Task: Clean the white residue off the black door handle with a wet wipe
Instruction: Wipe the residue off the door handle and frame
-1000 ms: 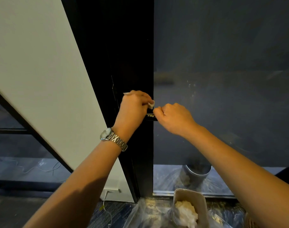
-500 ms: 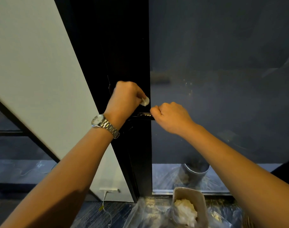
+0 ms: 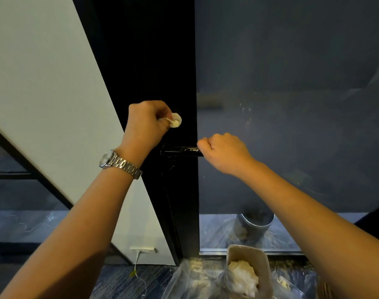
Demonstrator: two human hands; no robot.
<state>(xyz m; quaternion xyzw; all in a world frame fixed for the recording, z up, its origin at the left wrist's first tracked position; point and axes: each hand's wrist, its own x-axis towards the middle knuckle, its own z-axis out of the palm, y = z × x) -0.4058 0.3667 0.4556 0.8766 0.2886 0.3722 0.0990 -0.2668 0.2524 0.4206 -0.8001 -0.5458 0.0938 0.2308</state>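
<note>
Left hand [image 3: 147, 124] curled, pinching small balled-up white wet wipe [image 3: 176, 120], crumpled and rounded, in front of matte black door [image 3: 151, 61]. Wipe sits above door handle [image 3: 180, 151], apart from it; can't tell whether it touches the door. Handle: glossy black horizontal bar, pale streaks near its right end. Right hand [image 3: 224, 153] fisted around handle's right end. Metal link-band watch [image 3: 119, 162] on left wrist. Frosted dark glass panel [image 3: 292, 104] right of door. On floor: beige rounded-rectangle plastic tub [image 3: 228, 255] holding crumpled white wipes [image 3: 242, 277], on crinkled clear plastic sheeting [image 3: 195, 281]. Cylindrical shiny metal bin [image 3: 257, 223] behind glass.
</note>
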